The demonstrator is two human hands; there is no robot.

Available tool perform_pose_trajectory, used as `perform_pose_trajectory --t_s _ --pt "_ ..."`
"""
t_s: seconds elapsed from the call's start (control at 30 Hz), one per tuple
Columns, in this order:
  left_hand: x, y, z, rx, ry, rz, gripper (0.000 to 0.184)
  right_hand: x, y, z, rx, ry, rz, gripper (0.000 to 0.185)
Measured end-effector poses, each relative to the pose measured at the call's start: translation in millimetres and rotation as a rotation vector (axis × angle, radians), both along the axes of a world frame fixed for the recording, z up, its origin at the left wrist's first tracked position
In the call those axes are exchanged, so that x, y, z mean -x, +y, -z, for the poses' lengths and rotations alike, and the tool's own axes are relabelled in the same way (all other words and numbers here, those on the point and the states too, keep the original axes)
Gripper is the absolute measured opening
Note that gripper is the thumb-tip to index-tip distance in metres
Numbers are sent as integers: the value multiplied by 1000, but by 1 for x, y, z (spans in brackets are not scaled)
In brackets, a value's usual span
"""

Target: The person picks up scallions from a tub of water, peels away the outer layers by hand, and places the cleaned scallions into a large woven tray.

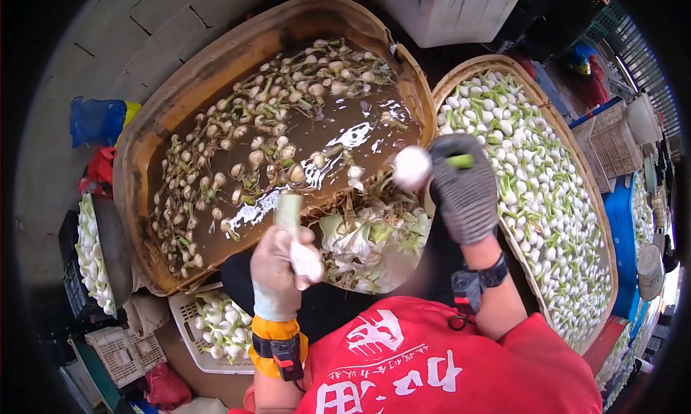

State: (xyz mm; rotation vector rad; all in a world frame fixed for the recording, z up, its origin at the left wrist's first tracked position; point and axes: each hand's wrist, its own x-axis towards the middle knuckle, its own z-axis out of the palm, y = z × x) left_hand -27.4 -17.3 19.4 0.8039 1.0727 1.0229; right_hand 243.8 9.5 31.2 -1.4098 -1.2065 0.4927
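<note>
My left hand [277, 270], in a pale glove, is closed round a whitish bulb with a thick green stem [288, 214] pointing up. My right hand [464, 191], in a grey striped glove, is curled round the green stem of a white bulb [412, 168], which is blurred. Below and between the hands lies a pile of peeled skins and leaves [371, 238]. Beyond it, a large brown tub [137, 169] holds muddy water with many unpeeled bulbs [288, 90] floating in it.
A second tub [461, 70] on the right is full of clean white bulbs [533, 176]. At the lower left stands a white basket [188, 328] of bulbs. A white bin [461, 15] is at the top; stacked crates [612, 144] stand far right.
</note>
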Motion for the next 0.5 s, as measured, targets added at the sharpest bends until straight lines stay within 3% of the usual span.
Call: perform_pose_trajectory --t_s 0.07,0.1,0.13,0.17,0.2,0.27,0.3,0.33,0.37,0.4,0.43,0.47,0.5 --pt "-6 0 7 74 315 277 26 -29 18 6 -129 -253 396 26" --pt "-1 -2 36 167 340 428 26 -34 21 4 -128 -277 411 29" --pt "5 -2 60 -130 660 641 31 -37 24 2 -126 -303 430 32" --pt "3 6 63 -482 817 661 29 -35 27 5 -69 -102 312 37" --pt "1 13 65 -843 956 669 27 -29 26 4 78 -74 195 38" --pt "6 38 58 -144 910 656 22 -15 24 21 260 114 -99 28" --pt "35 48 107 -25 628 448 25 -7 22 31 144 -166 -211 22" --pt "44 69 107 -49 710 387 28 0 19 39 136 -207 -348 18" --pt "49 91 89 -93 968 413 32 8 17 54 114 -345 -380 16" --pt "50 112 75 89 1174 445 31 15 15 65 209 -256 -483 16" --pt "55 126 81 -199 1392 424 24 26 13 77 182 -197 -458 15" --pt "63 145 97 -57 1276 430 20 34 12 89 157 -139 -428 13" --pt "75 164 121 -154 1357 511 22 36 15 99 171 -133 -426 13"
